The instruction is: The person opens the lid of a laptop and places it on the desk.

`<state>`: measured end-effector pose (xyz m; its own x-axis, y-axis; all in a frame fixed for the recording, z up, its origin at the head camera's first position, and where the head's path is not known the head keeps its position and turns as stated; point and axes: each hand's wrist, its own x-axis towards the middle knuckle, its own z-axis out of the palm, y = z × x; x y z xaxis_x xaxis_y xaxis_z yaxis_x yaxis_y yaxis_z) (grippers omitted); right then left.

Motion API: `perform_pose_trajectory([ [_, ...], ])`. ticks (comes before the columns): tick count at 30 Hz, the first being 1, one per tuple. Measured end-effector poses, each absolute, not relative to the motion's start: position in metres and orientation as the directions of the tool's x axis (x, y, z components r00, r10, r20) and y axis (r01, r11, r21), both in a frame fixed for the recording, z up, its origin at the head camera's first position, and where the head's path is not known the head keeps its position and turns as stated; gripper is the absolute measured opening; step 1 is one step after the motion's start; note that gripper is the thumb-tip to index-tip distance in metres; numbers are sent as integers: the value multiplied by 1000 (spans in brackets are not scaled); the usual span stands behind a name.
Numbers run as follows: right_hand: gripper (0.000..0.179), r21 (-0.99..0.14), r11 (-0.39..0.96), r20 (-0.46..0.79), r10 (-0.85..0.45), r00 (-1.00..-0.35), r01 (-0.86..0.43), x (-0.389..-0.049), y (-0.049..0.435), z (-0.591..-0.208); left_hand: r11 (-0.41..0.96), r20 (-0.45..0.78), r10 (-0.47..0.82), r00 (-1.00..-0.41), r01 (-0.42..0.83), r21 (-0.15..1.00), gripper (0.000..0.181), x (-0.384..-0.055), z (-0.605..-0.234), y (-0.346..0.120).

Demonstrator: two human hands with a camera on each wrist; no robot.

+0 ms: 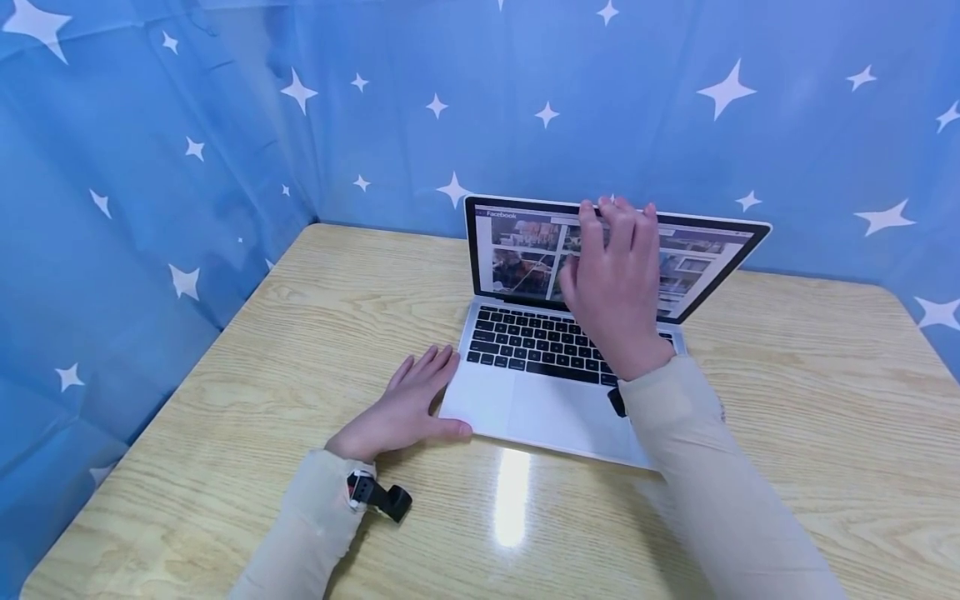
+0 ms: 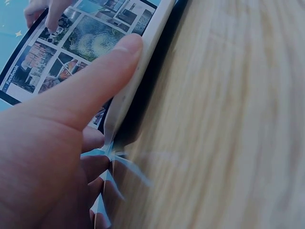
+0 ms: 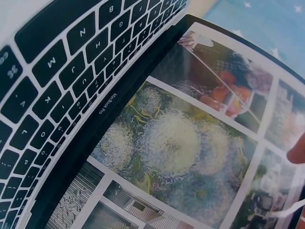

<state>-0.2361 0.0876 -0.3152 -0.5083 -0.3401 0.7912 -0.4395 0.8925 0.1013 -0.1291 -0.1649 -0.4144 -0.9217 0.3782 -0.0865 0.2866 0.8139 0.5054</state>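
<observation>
An open silver laptop [image 1: 487, 400] lies on the wooden table, its lit screen [image 1: 517, 267] tilted back and showing a page of photos. At the top edge of that lid, my right hand [image 1: 618, 275] grips it, fingertips over the rim and thumb on the screen side. The right wrist view shows black keys [image 3: 71, 71], the hinge and the photos close up. My left hand [image 1: 408, 408] rests at the base's left front corner, fingers extended along its side. Its thumb [image 2: 112, 71] touches the front edge in the left wrist view.
The wooden table [image 1: 247, 375] runs out around the laptop on all sides. Behind it and to the left hangs a blue curtain [image 1: 420, 67] with white stars, close behind the screen. A strip of light reflects off the tabletop in front of the base.
</observation>
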Motion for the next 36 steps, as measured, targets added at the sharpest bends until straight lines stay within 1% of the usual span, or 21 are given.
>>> perform_pose_trajectory([
  [6,57,113,893,799,-342,-495,-436,-238,87,-317,814,-75,379,-923,293,501,103,-130,-419,-166],
  [11,53,108,892,807,-336,-486,-438,-242,86,-314,812,-74,377,-923,291,506,104,-130,-420,-166],
  [17,49,87,896,806,-321,-498,-436,-244,85,-311,809,-69,381,-922,297,507,103,-131,-420,-166],
  [36,47,57,907,752,-314,-580,-417,-254,85,-304,799,-60,387,-920,303,519,103,-130,-418,-167],
])
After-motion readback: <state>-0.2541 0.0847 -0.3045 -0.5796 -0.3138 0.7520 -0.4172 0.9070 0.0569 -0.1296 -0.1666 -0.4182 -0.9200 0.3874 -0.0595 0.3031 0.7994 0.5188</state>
